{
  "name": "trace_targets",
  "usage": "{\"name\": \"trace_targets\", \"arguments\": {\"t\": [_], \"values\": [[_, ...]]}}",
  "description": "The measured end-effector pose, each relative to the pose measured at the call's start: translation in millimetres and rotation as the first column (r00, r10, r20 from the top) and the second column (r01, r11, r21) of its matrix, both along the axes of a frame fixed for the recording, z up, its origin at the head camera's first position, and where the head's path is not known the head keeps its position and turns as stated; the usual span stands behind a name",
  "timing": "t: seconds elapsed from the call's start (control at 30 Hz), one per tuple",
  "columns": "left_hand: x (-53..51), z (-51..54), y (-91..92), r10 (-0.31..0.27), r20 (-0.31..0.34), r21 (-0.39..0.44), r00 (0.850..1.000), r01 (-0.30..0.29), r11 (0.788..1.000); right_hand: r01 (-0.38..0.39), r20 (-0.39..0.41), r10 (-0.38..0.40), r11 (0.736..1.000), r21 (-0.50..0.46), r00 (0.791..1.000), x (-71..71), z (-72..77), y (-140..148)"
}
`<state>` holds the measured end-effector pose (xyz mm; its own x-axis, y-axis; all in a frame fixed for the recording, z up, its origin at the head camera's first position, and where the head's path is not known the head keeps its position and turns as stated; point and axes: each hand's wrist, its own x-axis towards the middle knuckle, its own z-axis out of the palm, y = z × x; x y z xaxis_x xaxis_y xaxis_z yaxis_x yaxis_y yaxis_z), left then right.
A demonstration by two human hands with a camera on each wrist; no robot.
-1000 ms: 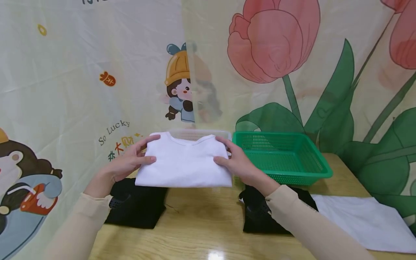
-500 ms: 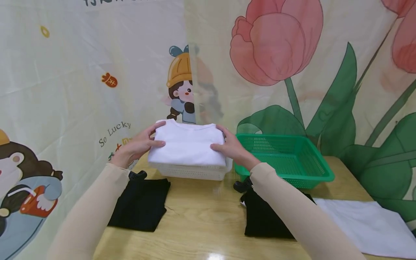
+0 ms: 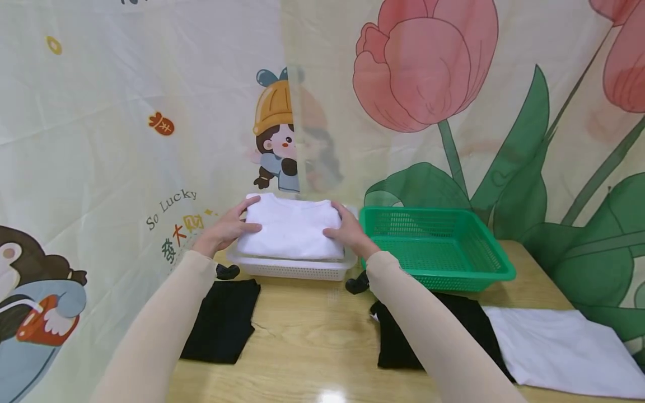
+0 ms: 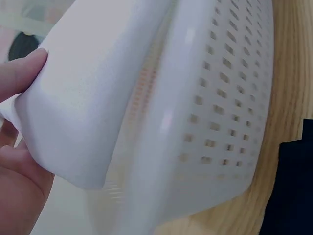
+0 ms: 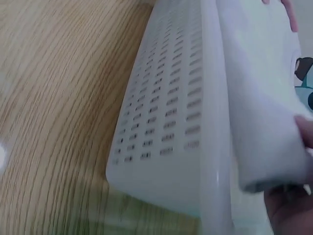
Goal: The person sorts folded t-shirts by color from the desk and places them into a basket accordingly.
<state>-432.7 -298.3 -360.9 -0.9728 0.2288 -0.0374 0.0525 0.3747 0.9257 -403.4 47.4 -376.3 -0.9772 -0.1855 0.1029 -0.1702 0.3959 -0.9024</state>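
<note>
A folded white shirt (image 3: pixel 292 229) lies level at the opening of a white perforated basket (image 3: pixel 297 270), its near edge just inside the rim. My left hand (image 3: pixel 228 226) grips the shirt's left side, thumb on top; my right hand (image 3: pixel 350 230) grips its right side the same way. In the left wrist view the shirt (image 4: pixel 83 93) is beside the basket wall (image 4: pixel 225 98), with the left thumb on the fabric and fingers beneath. From the right wrist, the shirt's rolled edge (image 5: pixel 259 122) runs along the basket rim (image 5: pixel 215 122), pinched by the right hand (image 5: pixel 293 205).
A green basket (image 3: pixel 438 252) stands right of the white one. Folded black cloth (image 3: pixel 221 324) lies at the left of the wooden table (image 3: pixel 312 336). More black cloth (image 3: pixel 398 341) lies at the right, beside white cloth (image 3: pixel 569 347). A printed curtain (image 3: pixel 211 112) hangs behind.
Both hands have carried the shirt away from the body and over the white basket, then lowered it slightly into the opening. The grip on both sides remains.
</note>
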Motion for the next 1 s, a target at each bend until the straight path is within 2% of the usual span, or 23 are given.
{"name": "trace_targets", "arguments": {"t": [0.13,0.27,0.5,0.83,1.0], "values": [[-4.4,-17.2,5.9,0.014,0.007,-0.014,1.0,-0.014,1.0,0.071,0.029,-0.072,0.996,0.049,0.997,-2.2,-10.6,-13],[-11.1,-33.0,12.5,0.043,0.034,-0.055,0.998,-0.041,0.998,0.116,0.074,-0.119,0.992,0.049,0.99,-2.1,-18.7,-24],[-19.9,-44.2,20.0,0.099,0.037,-0.125,0.994,-0.093,0.988,0.18,0.102,-0.181,0.983,0.021,0.978,-4.9,-27.0,-33],[-26.6,-53.9,29.1,0.09,0.041,-0.16,0.995,-0.082,0.984,0.15,0.166,-0.148,0.989,-0.001,0.975,-16.8,-36.0,-33],[-25.0,-55.0,29.5,0.072,0.069,-0.187,0.995,-0.058,0.981,0.059,0.23,-0.059,0.998,0.007,0.971,-16.8,-35.8,-29]]}}
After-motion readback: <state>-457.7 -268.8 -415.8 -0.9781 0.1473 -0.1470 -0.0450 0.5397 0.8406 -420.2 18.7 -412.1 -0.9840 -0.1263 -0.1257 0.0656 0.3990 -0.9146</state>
